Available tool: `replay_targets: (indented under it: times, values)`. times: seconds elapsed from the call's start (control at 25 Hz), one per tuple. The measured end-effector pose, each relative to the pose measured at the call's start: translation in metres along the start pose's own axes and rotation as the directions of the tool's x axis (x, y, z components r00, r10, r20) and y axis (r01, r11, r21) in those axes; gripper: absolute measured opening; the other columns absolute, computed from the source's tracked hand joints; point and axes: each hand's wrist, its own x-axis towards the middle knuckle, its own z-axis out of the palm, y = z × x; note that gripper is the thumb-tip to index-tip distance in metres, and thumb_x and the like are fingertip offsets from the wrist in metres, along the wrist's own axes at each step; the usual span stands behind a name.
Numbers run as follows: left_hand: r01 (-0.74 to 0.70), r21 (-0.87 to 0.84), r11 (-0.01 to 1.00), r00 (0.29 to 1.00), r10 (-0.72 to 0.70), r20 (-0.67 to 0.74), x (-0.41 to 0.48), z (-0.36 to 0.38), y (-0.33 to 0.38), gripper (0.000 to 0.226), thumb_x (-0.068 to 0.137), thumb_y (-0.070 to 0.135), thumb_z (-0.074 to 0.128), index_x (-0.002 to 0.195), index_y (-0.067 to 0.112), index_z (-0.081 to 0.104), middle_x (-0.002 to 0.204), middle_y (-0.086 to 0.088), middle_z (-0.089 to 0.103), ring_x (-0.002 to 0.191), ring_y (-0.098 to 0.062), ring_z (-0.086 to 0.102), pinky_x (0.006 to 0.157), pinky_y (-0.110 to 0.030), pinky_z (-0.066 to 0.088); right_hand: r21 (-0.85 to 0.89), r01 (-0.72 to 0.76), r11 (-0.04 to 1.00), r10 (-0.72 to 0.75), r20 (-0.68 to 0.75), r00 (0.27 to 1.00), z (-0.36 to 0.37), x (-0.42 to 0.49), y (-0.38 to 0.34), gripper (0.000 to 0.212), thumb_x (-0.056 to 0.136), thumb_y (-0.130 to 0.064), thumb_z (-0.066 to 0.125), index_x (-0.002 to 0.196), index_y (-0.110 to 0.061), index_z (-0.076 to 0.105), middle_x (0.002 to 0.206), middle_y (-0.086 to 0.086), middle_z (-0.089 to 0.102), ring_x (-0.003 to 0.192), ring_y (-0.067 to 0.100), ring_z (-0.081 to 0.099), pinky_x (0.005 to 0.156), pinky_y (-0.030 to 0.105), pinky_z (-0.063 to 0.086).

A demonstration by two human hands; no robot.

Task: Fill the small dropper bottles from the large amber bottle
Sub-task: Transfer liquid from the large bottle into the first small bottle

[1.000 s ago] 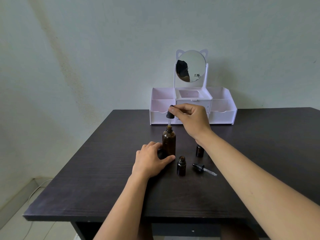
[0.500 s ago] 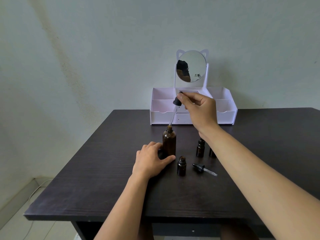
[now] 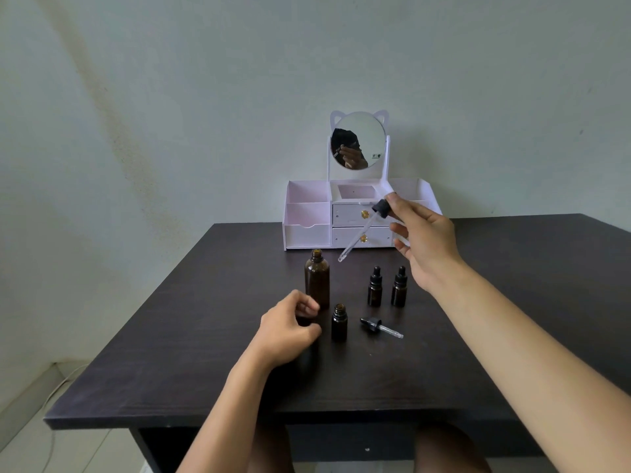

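The large amber bottle [image 3: 317, 280] stands uncapped in the middle of the dark table [image 3: 170, 336]. My right hand [image 3: 423, 240] pinches the black bulb of a long glass dropper [image 3: 362, 233], held tilted in the air to the right of the bottle's mouth. My left hand [image 3: 290, 331] rests just in front of the big bottle, fingers curled, apart from it. A small open dropper bottle [image 3: 339, 322] stands to the right of that hand. Beside it lies a small loose dropper cap [image 3: 379, 326]. Two capped small bottles [image 3: 375, 286] [image 3: 398, 286] stand behind.
A white organiser with drawers [image 3: 307, 216] and a round cat-ear mirror [image 3: 358, 141] stands at the table's back edge against the wall. The table's front edge is close to my body.
My right hand has lifted the long dropper out of the large bottle and swung it right and up. My left hand has let go of the bottle and drawn back.
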Motion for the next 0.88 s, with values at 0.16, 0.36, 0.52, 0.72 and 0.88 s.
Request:
replay_targets:
  times: [0.16,0.36,0.52,0.72,0.88]
  values:
    - [-0.077,0.155,0.985,0.991,0.059,0.121,-0.009,0.008,0.011,0.046,0.065,0.058,0.071,0.110,0.049,0.064,0.111,0.022,0.061,0.111,0.003,0.053,0.113,-0.035,0.030,-0.042,-0.015,0.999,0.017,0.035,0.999,-0.015,-0.017,0.015,0.009,0.084,-0.035,0.079,0.083,-0.027,0.080,0.084,-0.017,0.074,0.080,0.009,0.058,0.075,0.026,0.046]
    - [-0.095,0.244,0.965,0.995,0.087,0.043,-0.010,0.012,0.011,0.042,0.077,0.059,0.073,0.114,0.040,0.069,0.118,0.024,0.056,0.115,-0.005,0.051,0.114,-0.043,0.029,-0.076,-0.002,0.997,0.005,0.049,0.999,-0.020,-0.025,0.024,0.010,0.084,-0.033,0.079,0.090,-0.025,0.079,0.080,-0.019,0.074,0.075,0.007,0.059,0.074,0.026,0.047]
    - [-0.108,0.252,0.962,0.994,0.097,0.055,-0.011,0.012,0.010,0.042,0.078,0.061,0.071,0.115,0.040,0.069,0.119,0.024,0.056,0.117,-0.007,0.051,0.114,-0.044,0.031,-0.086,0.007,0.996,-0.001,0.067,0.998,-0.020,-0.028,0.030,0.012,0.084,-0.033,0.079,0.093,-0.024,0.079,0.082,-0.019,0.074,0.075,0.006,0.059,0.073,0.025,0.047]
    - [-0.117,0.264,0.958,0.993,0.107,0.051,-0.010,0.013,0.009,0.045,0.077,0.064,0.069,0.115,0.040,0.069,0.117,0.024,0.056,0.116,-0.007,0.053,0.113,-0.044,0.033,-0.102,0.039,0.994,-0.031,0.080,0.996,-0.019,-0.030,0.036,0.008,0.084,-0.030,0.079,0.090,-0.024,0.079,0.078,-0.017,0.074,0.070,0.006,0.057,0.067,0.022,0.046]
    - [-0.119,0.266,0.957,0.992,0.106,0.063,-0.010,0.013,0.009,0.047,0.077,0.065,0.068,0.117,0.040,0.068,0.119,0.023,0.057,0.115,-0.006,0.053,0.113,-0.046,0.034,-0.107,0.063,0.992,-0.052,0.099,0.994,-0.019,-0.031,0.036,0.007,0.084,-0.029,0.079,0.089,-0.025,0.078,0.079,-0.009,0.073,0.071,0.007,0.056,0.065,0.019,0.046]
